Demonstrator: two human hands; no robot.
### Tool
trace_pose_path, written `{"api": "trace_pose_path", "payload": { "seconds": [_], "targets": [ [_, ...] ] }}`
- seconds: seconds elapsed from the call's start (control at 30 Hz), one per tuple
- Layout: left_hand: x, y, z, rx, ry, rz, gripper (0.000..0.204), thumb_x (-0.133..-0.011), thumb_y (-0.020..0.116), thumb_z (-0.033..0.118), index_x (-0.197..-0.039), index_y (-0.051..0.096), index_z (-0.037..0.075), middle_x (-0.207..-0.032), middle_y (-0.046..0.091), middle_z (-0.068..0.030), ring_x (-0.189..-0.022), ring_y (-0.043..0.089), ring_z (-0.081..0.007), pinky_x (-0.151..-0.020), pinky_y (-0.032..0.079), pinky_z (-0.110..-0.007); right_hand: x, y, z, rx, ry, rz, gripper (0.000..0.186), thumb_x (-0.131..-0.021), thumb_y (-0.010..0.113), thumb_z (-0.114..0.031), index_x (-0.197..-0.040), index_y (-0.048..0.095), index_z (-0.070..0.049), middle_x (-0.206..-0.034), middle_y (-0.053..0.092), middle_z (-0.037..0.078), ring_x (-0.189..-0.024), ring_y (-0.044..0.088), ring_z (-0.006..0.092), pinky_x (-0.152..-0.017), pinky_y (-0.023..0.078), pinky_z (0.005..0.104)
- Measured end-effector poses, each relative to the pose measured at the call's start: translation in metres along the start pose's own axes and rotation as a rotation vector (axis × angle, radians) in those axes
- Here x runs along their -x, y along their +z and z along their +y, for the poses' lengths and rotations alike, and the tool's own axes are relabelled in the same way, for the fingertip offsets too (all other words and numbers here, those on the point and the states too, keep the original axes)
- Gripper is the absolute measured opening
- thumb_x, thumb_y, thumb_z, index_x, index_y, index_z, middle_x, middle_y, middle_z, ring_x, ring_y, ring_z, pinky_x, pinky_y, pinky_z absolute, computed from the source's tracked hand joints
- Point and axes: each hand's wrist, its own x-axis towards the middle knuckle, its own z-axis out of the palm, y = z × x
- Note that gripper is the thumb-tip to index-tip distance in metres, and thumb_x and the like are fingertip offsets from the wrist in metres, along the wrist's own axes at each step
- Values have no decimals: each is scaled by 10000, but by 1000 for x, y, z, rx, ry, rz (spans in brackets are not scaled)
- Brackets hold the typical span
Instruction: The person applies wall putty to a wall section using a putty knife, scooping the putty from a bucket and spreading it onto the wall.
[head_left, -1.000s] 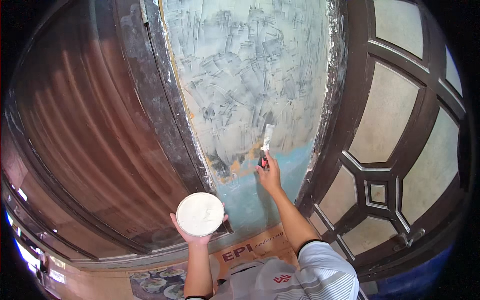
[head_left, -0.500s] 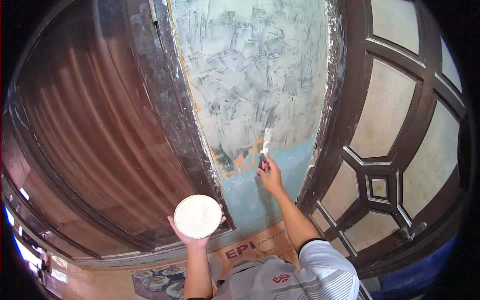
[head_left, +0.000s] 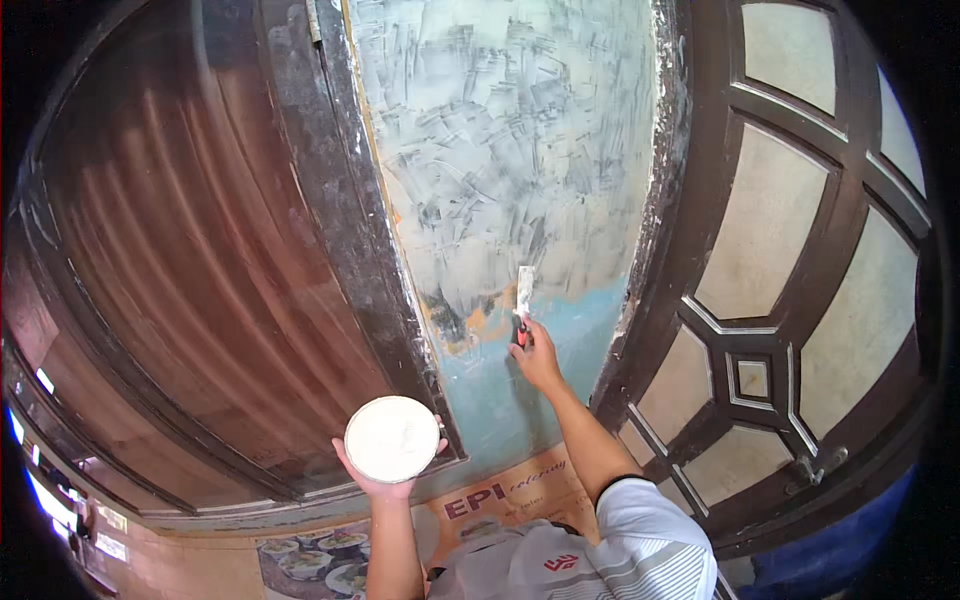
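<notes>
My right hand (head_left: 538, 357) is closed on the red handle of a narrow metal putty knife (head_left: 523, 300), its blade flat against the pale plastered wall panel (head_left: 510, 150) just above the bare teal strip (head_left: 500, 390). My left hand (head_left: 385, 480) cups from beneath a round white tub of filler (head_left: 391, 438), held beside the dark door frame (head_left: 350, 240). Below, an orange printed sheet with dark red lettering (head_left: 500, 495) lies along the wall's foot; a brown ribbed shutter (head_left: 170, 260) and a glazed lattice door (head_left: 800, 260) bound the panel closely on either side.
</notes>
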Motion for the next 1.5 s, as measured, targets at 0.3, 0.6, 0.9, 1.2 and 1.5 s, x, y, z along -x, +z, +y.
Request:
{"api": "trace_pose_path", "payload": {
  "seconds": [0.3,0.6,0.9,1.2,1.5],
  "targets": [
    [-3,-4,0,-64,13,-58,1044,-842,460,876,-1611,343,179,-1649,275,-277,-1410,254,-697,-1010,292,-884,-109,-61,-48,-184,104,125,706,-811,818,-6,-1451,521,8,-1122,647,99,-977,644,190,-864,534,313],
    [0,-7,3,38,-12,-17,1060,-841,452,880,-1609,343,157,-1638,289,-290,-1401,271,-698,-1005,304,-881,5,-8,-11,-224,166,5,697,-801,832,-43,-1423,527,26,-1158,657,128,-1007,663,199,-901,530,337],
    [-4,-10,-5,-41,-29,-32,1076,-816,458,897,-1609,343,178,-1634,306,-271,-1383,315,-689,-1012,294,-884,-101,-68,-4,-73,160,30,701,-856,805,-46,-1466,460,-22,-955,578,31,-852,590,114,-711,528,287],
    [2,-13,2,-4,4,31,1041,-843,430,889,-1604,353,183,-1625,325,-277,-1390,309,-687,-1002,316,-875,-9,-14,3,-194,57,60,626,-845,797,-9,-1382,477,0,-1001,626,71,-884,614,139,-815,524,308],
    [0,-12,0,-42,-3,-30,1063,-836,431,898,-1602,352,166,-1627,315,-281,-1398,302,-682,-1002,331,-866,-48,-22,9,60,-39,40,617,-817,824,-38,-1356,528,13,-921,571,52,-786,534,153,-737,488,299]
  ]
}}
